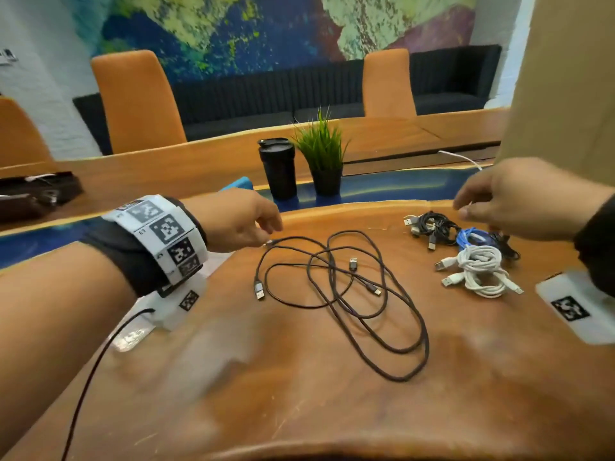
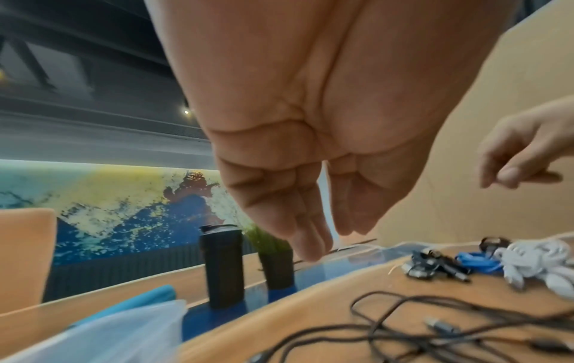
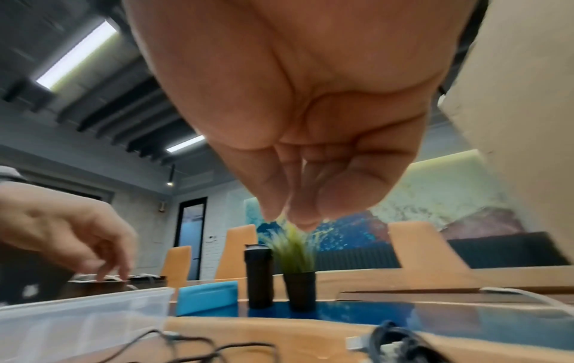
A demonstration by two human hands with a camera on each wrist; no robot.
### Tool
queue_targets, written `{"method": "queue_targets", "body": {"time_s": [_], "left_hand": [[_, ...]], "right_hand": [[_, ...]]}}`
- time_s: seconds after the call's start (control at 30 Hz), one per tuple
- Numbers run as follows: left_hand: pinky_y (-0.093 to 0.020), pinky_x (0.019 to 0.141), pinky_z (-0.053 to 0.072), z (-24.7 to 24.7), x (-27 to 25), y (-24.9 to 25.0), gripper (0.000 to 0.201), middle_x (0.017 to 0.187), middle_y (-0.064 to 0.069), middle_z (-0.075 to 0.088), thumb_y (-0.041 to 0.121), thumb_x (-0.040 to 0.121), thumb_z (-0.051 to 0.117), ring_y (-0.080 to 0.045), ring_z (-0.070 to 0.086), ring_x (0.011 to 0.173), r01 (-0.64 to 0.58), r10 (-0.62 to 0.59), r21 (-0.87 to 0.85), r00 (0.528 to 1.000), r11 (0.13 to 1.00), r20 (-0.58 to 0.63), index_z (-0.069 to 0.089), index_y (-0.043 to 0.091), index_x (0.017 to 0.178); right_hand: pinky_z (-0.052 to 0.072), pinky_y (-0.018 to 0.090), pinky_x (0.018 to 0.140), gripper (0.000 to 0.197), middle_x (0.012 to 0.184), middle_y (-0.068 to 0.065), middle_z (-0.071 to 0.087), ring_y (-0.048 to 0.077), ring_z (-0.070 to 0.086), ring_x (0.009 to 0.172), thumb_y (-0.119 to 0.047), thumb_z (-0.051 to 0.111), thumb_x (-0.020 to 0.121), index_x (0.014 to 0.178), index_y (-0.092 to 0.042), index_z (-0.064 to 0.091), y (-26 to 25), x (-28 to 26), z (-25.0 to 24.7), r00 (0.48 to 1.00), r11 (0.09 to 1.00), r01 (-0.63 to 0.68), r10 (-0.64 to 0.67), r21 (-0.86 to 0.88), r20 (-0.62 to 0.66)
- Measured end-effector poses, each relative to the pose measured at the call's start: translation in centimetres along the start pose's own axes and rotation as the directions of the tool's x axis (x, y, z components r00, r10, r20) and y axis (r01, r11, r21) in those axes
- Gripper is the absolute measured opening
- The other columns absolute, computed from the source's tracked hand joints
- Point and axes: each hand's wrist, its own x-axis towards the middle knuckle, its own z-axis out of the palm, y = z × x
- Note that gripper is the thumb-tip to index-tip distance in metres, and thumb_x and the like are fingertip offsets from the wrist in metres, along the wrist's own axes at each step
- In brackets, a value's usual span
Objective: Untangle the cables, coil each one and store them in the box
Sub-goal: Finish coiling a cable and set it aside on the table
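Observation:
Two long black cables point(image 1: 336, 287) lie loosely tangled in the middle of the wooden table point(image 1: 299, 410). My left hand point(image 1: 269, 227) hovers at their far left end with straight fingers and holds nothing; the left wrist view shows the same hand point(image 2: 329, 240) above the table. Coiled bundles lie at the right: a black one point(image 1: 429, 227), a blue one point(image 1: 472, 236) and a white one point(image 1: 479, 271). My right hand point(image 1: 464, 207) hangs over these bundles, fingers loosely curled, with nothing seen in them point(image 3: 295, 218). The clear plastic box point(image 3: 77, 319) stands left of the cables.
A black tumbler point(image 1: 278, 168) and a small potted plant point(image 1: 322, 161) stand behind the cables. A blue lid point(image 3: 206, 297) lies beside the box. A tall cardboard panel point(image 1: 562, 78) rises at the right. Orange chairs point(image 1: 136, 101) line the far side.

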Motion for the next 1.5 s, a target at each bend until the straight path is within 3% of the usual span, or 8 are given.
{"method": "queue_targets", "body": {"time_s": [0.27,0.5,0.63,0.83,0.97,1.13,1.4,1.5], "left_hand": [[-0.029,0.089,0.051,5.2,-0.1,2.2,0.031,0.108,0.014,0.065,0.034,0.089,0.069,-0.011,0.06,0.099,-0.055,0.012,0.136,0.955,0.989,0.297,0.065,0.032,0.12],[-0.033,0.072,0.049,8.1,0.7,4.0,0.015,0.092,0.001,0.059,0.022,0.09,0.063,-0.023,0.059,0.089,-0.102,0.046,0.206,0.964,0.973,0.26,0.065,0.021,0.104],[-0.035,0.074,0.051,8.1,0.7,3.7,0.005,0.098,-0.003,0.063,0.024,0.089,0.058,-0.024,0.06,0.09,-0.167,0.082,0.243,0.942,0.955,0.327,0.059,0.023,0.094],[-0.03,0.071,0.049,1.6,-1.8,1.5,0.008,0.077,0.007,0.061,0.014,0.092,0.055,-0.013,0.055,0.071,-0.164,0.156,-0.176,0.986,0.971,-0.058,0.056,0.02,0.087],[-0.029,0.066,0.052,-3.6,-2.7,-0.2,0.013,0.072,-0.003,0.066,0.005,0.098,0.055,-0.015,0.06,0.066,-0.196,-0.061,-0.677,0.94,0.71,-0.336,0.06,0.011,0.088],[-0.017,0.054,0.05,-5.8,-2.6,1.0,0.014,0.07,-0.003,0.062,0.004,0.1,0.052,-0.007,0.054,0.052,-0.316,-0.289,-0.918,0.879,0.241,-0.379,0.056,0.011,0.089],[-0.026,0.062,0.058,-7.6,-2.2,3.2,0.013,0.085,-0.009,0.067,-0.002,0.097,0.055,-0.016,0.068,0.068,-0.398,-0.357,-0.914,0.844,0.086,-0.401,0.056,0.01,0.102],[-0.028,0.065,0.06,-9.1,-2.2,3.9,0.016,0.085,-0.009,0.066,-0.006,0.095,0.055,-0.017,0.07,0.069,-0.453,-0.363,-0.891,0.824,0.042,-0.436,0.055,0.009,0.1]], "right_hand": [[0.051,0.022,0.069,0.013,0.09,-0.008,0.066,0.008,0.063,0.081,-0.025,0.059,0.095,0.104,-0.025,0.068,-9.1,2.6,5.1,0.912,0.976,0.218,-0.203,-0.001,0.355],[0.056,0.03,0.079,0.026,0.101,0.004,0.069,0.02,0.066,0.093,-0.033,0.068,0.088,0.108,-0.016,0.066,-10.7,4.3,8.9,0.834,0.975,0.152,-0.037,-0.165,0.55],[0.057,0.034,0.086,0.026,0.101,0.004,0.07,0.02,0.067,0.093,-0.032,0.068,0.088,0.107,-0.015,0.068,-10.2,4.6,9.9,0.864,0.974,0.114,0.0,-0.195,0.503],[0.058,0.035,0.086,0.023,0.101,0.006,0.071,0.022,0.069,0.092,-0.029,0.066,0.09,0.107,-0.013,0.068,-9.7,5.4,9.9,0.874,0.979,0.006,0.095,-0.206,0.476],[0.057,0.034,0.087,0.025,0.104,0.007,0.069,0.023,0.067,0.095,-0.027,0.065,0.09,0.109,-0.011,0.068,-10.0,5.2,9.8,0.885,0.981,-0.017,0.105,-0.196,0.453],[0.058,0.032,0.082,0.022,0.101,0.006,0.071,0.023,0.07,0.09,-0.025,0.067,0.088,0.105,-0.013,0.07,-10.3,4.4,9.2,0.9,0.983,-0.028,0.103,-0.181,0.424],[0.053,0.032,0.078,0.015,0.087,-0.005,0.064,0.013,0.06,0.084,-0.038,0.062,0.091,0.09,-0.024,0.069,-11.4,3.3,4.1,0.999,0.986,0.038,-0.042,0.161,0.025],[0.048,0.025,0.063,0.011,0.09,-0.008,0.064,0.011,0.063,0.078,-0.034,0.067,0.089,0.098,-0.027,0.068,-13.2,1.8,1.5,0.986,0.865,0.162,-0.159,0.476,-0.048]]}}
